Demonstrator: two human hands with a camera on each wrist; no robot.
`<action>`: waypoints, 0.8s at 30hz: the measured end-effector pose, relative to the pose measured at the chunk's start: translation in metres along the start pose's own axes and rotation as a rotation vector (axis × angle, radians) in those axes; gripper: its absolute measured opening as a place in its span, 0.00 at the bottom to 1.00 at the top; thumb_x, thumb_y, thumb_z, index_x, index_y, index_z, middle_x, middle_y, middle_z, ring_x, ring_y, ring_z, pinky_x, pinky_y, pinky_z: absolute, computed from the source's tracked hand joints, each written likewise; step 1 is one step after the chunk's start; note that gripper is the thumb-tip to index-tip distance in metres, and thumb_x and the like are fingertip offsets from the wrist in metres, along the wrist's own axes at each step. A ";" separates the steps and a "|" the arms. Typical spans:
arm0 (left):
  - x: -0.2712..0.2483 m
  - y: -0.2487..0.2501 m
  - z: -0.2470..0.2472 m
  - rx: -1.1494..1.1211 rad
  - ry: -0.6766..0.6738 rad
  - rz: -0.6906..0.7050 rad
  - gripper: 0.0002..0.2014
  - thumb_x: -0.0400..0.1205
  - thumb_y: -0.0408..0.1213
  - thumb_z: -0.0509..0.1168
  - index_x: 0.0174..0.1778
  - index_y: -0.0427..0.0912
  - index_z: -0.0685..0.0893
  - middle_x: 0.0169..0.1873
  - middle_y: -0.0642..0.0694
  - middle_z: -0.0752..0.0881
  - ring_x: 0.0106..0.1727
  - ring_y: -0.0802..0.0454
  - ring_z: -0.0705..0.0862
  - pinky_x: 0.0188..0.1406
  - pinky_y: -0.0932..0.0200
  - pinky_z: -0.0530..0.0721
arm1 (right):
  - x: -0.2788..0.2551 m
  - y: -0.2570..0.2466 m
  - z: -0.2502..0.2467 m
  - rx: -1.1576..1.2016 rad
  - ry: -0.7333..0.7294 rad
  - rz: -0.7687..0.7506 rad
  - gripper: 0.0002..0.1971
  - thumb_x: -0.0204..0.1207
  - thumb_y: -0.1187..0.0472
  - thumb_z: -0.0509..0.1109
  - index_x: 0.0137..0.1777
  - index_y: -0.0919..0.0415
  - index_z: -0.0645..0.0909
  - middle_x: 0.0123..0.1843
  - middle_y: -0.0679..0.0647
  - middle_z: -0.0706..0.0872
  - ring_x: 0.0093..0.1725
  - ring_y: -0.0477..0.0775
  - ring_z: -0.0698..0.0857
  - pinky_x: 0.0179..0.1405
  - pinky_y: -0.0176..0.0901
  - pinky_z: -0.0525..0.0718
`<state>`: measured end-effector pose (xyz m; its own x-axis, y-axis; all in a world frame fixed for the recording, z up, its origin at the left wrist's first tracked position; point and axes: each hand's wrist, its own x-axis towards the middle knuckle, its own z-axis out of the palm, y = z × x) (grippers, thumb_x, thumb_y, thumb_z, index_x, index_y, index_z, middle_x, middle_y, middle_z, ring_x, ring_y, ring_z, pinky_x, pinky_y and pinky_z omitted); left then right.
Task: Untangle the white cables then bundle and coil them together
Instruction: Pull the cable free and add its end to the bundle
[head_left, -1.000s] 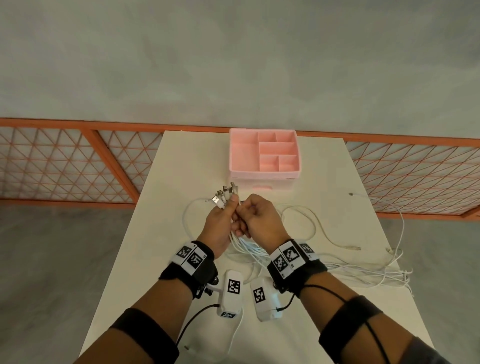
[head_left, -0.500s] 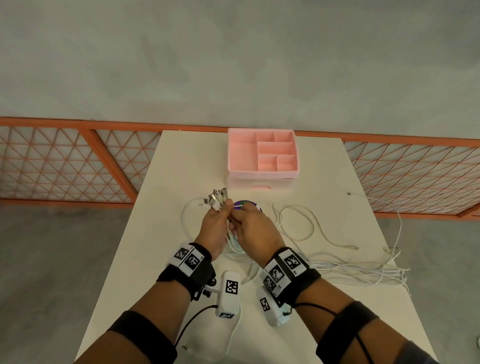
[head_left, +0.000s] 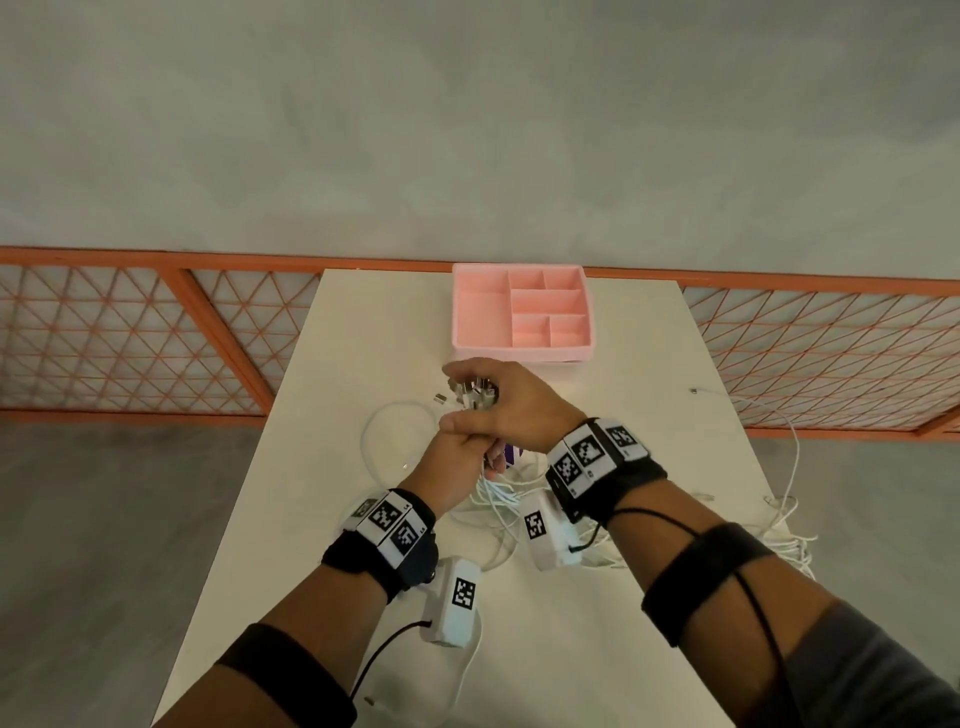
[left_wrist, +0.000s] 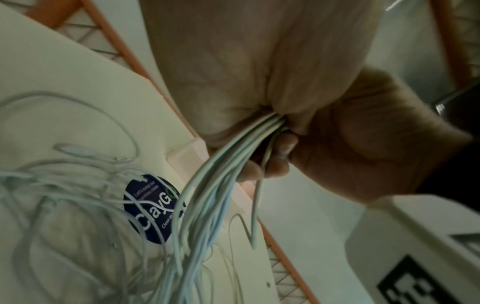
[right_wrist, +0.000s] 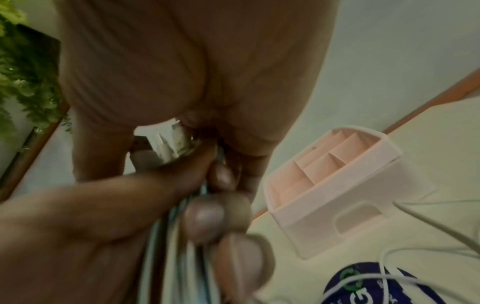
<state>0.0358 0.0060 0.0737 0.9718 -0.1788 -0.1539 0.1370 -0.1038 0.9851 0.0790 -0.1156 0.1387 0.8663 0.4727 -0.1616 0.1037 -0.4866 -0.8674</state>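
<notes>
A: Where are your white cables (head_left: 498, 501) at this moment?

B: Your left hand (head_left: 453, 466) grips them as 1 bunch above the middle of the table (head_left: 332, 467). In the left wrist view its fingers are curled tight round the strands (left_wrist: 228, 164), which hang down and spread out over the tabletop.

A: And your right hand (head_left: 511, 402)?

B: It sits just above the left hand, touching it, with its fingers bent over the connector ends (head_left: 470, 397) that stick up out of the bunch. In the right wrist view the metal plugs (right_wrist: 176, 142) lie against your palm, and your fingertips (right_wrist: 205, 218) press the strands lower down. So both of your hands have hold of the same bundle.

A: Is all the cable lifted?

B: No. Loose loops lie on the table: 1 loop (head_left: 395, 415) curves to the left of your hands, and long runs trail toward the right edge (head_left: 789, 540), where some strands hang over it.

A: What else is there?

B: A pink organiser tray (head_left: 480, 325) with several compartments stands at the far end of the table, just beyond your hands. A round dark blue sticker (left_wrist: 153, 207) lies flat on the table under the cables. An orange lattice railing (head_left: 130, 338) runs behind the table.
</notes>
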 end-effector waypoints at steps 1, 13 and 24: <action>-0.001 0.002 0.000 -0.015 -0.015 0.005 0.15 0.88 0.27 0.54 0.35 0.38 0.74 0.23 0.52 0.78 0.28 0.54 0.80 0.32 0.58 0.79 | 0.002 -0.001 -0.002 -0.007 0.009 -0.014 0.28 0.69 0.54 0.82 0.69 0.52 0.81 0.63 0.49 0.85 0.52 0.59 0.90 0.58 0.49 0.88; -0.008 0.015 -0.002 -0.120 -0.141 -0.043 0.13 0.91 0.30 0.56 0.39 0.37 0.76 0.26 0.47 0.70 0.26 0.52 0.71 0.39 0.49 0.86 | 0.012 -0.001 -0.012 0.008 -0.076 -0.076 0.14 0.71 0.65 0.77 0.57 0.55 0.88 0.46 0.47 0.86 0.42 0.42 0.84 0.51 0.42 0.84; 0.001 0.009 0.005 -0.079 0.093 -0.021 0.12 0.84 0.23 0.56 0.36 0.35 0.77 0.21 0.47 0.75 0.23 0.53 0.74 0.28 0.55 0.81 | 0.014 0.005 0.015 -0.041 0.393 -0.022 0.15 0.75 0.49 0.74 0.55 0.57 0.78 0.47 0.52 0.85 0.44 0.49 0.84 0.43 0.39 0.81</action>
<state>0.0375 0.0002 0.0823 0.9817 -0.0852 -0.1705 0.1686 -0.0287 0.9853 0.0841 -0.1004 0.1254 0.9839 0.1698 0.0566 0.1371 -0.5121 -0.8479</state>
